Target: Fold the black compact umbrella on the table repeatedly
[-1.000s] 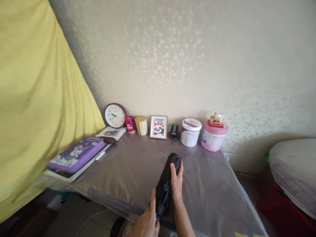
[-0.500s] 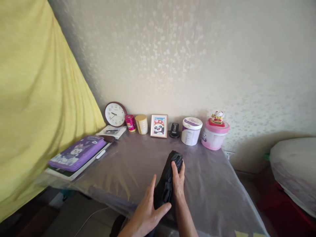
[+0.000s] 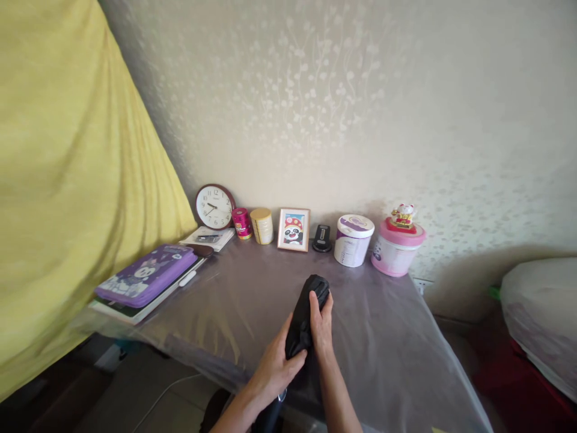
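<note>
A folded black umbrella (image 3: 305, 304) lies lengthwise over the table (image 3: 387, 337), its far end pointing at the wall. My left hand (image 3: 274, 365) is wrapped round its lower part from the left, fingers closed on the fabric. My right hand (image 3: 321, 328) presses against its right side, fingers curled over the upper part. The umbrella's handle end hangs off the near table edge between my forearms.
Along the wall stand a round clock (image 3: 215, 206), a red tin (image 3: 242, 223), a yellow tin (image 3: 262, 225), a framed panda picture (image 3: 293, 229), a white tub (image 3: 353, 240) and a pink tub (image 3: 396, 251). A purple case (image 3: 146, 275) lies left, beside a yellow curtain (image 3: 67, 180).
My left hand moved up from the umbrella's near end and closed round its middle. The umbrella slid a little farther onto the table. The right hand stayed on its side.
</note>
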Motion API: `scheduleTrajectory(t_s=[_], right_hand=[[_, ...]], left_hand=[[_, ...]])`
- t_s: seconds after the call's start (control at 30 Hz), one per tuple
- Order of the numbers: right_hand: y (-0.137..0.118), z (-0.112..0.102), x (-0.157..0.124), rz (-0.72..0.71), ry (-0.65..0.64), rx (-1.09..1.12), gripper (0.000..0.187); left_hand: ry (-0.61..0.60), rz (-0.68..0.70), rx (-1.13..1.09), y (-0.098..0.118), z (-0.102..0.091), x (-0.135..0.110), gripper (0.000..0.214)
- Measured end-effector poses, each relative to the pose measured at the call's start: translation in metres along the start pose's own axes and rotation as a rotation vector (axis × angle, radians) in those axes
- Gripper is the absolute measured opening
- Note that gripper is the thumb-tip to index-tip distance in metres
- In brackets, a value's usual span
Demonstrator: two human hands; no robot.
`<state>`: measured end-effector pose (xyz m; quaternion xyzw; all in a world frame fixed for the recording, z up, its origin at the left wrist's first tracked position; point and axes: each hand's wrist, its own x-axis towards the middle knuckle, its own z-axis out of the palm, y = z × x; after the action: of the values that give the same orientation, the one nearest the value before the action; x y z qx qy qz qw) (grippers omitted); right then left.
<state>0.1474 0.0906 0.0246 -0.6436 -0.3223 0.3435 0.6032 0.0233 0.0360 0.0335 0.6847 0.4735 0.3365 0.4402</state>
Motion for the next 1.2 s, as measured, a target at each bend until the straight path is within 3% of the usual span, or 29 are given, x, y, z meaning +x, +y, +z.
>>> scheduleTrajectory(t_s=[0.1, 0.23, 0.33, 0.47, 0.6, 0.73, 0.87, 1.03, 1.2], right_hand=[[0.0, -0.001, 0.002, -0.053, -0.006, -0.068, 0.085], [0.003, -0.015, 0.003, -0.203, -0.027, -0.184, 0.054], [0.002, -0.036, 0.005, -0.308, -0.088, -0.263, 0.044], [0.0, -0.061, -0.003, -0.345, -0.346, -0.302, 0.032], [0.004, -0.073, -0.028, -0.496, -0.592, -0.597, 0.012], [0.012, -0.075, -0.046, -0.673, -0.55, -0.959, 0.016], [0.017, -0.074, -0.046, -0.818, -0.492, -1.119, 0.018], [0.019, -0.075, -0.039, -0.86, -0.503, -1.009, 0.016], [0.016, -0.073, -0.034, -0.757, -0.617, -0.565, 0.015]], left_hand=[[-0.002, -0.039, 0.101, -0.002, -0.007, 0.003, 0.075], [-0.032, -0.104, 0.186, -0.007, -0.019, 0.006, 0.075], [-0.057, -0.154, 0.162, -0.008, -0.028, 0.009, 0.076], [-0.115, -0.161, 0.055, -0.004, -0.039, 0.011, 0.066], [-0.164, -0.149, -0.027, 0.005, -0.048, 0.01, 0.062], [-0.192, -0.134, -0.102, 0.01, -0.055, 0.01, 0.063], [-0.206, -0.133, -0.134, 0.007, -0.06, 0.012, 0.064], [-0.254, -0.213, -0.169, -0.002, -0.062, 0.013, 0.068], [-0.282, -0.264, -0.177, -0.006, -0.065, 0.015, 0.07]])
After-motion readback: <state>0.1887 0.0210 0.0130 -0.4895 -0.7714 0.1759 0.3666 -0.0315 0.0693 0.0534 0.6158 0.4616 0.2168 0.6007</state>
